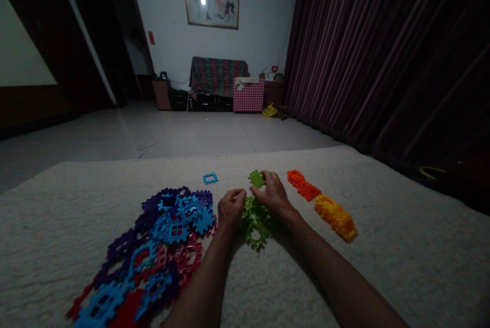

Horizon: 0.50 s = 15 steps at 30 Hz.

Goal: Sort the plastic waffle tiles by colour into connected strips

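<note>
Green interlocking plastic tiles (255, 223) lie in a small cluster on the pale carpet (401, 246) between my hands. My left hand (230, 210) is curled, its fingertips pinched on the left edge of the green cluster. My right hand (272, 193) is closed over a single green tile (255, 178) held at the far end of the cluster. Both forearms reach in from the bottom edge.
A heap of blue, purple and red tiles (161, 246) spreads at the left. One blue tile (210, 178) lies alone beyond it. An orange row (303, 185) and a yellow row (336, 217) of joined tiles sit to the right. Dark curtains (383, 52) hang at right.
</note>
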Each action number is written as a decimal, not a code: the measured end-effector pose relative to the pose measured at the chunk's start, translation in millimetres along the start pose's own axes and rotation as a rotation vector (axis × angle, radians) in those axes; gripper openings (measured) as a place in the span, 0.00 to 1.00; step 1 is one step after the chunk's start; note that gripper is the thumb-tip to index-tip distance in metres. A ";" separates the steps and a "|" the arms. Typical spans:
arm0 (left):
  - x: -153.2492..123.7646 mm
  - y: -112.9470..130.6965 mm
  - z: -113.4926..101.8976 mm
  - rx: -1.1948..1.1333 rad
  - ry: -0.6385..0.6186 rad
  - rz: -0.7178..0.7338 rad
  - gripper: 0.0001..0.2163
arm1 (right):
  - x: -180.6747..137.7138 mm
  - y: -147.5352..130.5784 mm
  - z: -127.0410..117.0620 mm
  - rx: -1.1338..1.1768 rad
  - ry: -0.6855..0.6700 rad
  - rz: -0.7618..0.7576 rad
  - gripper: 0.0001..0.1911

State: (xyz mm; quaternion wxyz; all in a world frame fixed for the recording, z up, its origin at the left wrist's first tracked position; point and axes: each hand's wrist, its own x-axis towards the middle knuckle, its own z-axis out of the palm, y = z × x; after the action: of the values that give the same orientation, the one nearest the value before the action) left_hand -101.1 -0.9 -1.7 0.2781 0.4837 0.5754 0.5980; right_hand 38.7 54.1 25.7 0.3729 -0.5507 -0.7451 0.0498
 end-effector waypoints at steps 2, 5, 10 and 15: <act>-2.0 1.1 0.3 0.003 -0.018 -0.007 0.12 | 13.4 13.9 -2.0 -0.066 0.036 0.127 0.27; -3.2 1.7 0.3 0.008 -0.024 -0.002 0.10 | 25.4 32.2 0.4 -0.165 0.019 0.236 0.24; -2.7 2.7 0.2 0.026 -0.023 -0.018 0.10 | 27.3 45.5 9.7 -0.266 0.028 0.275 0.20; -2.9 3.8 0.2 0.046 -0.042 -0.040 0.10 | 30.4 44.8 10.5 -0.325 -0.031 0.325 0.20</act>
State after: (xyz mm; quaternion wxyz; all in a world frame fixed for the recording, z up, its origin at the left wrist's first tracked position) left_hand -99.0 -4.1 1.2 0.2906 0.4909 0.5926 0.5687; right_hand 63.8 101.1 11.7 0.2551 -0.7155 -0.6504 -0.0028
